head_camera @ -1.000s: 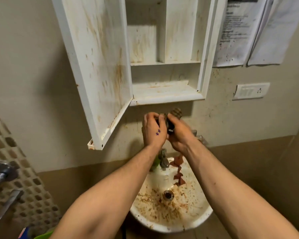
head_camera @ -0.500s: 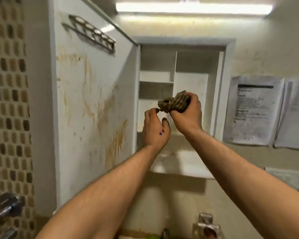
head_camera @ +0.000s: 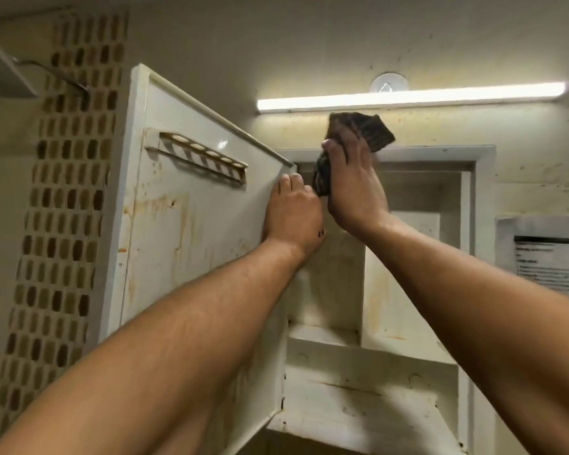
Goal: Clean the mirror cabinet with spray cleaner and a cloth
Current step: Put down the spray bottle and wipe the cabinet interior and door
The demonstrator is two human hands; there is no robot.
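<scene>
While right hand (head_camera: 352,185) presses the dark cloth (head_camera: 365,133) at the cabinet (head_camera: 473,244) top frame, fingers flat over it, cloth bunched above and left of fingertips. Left hand (head_camera: 293,215) rests on stained open door (head_camera: 191,244), fingers loosely curled near hinge edge, holding nothing.

Printed lines on the wall paper (head_camera: 551,257), too blurred to read.

view: single head-worn wide-angle camera
facing: forward and tilted upward, at the open cabinet (head_camera: 375,290) and tube light (head_camera: 408,98)
nearness: close; both forearms fill the lower frame
shared: only one view, no overlap
</scene>
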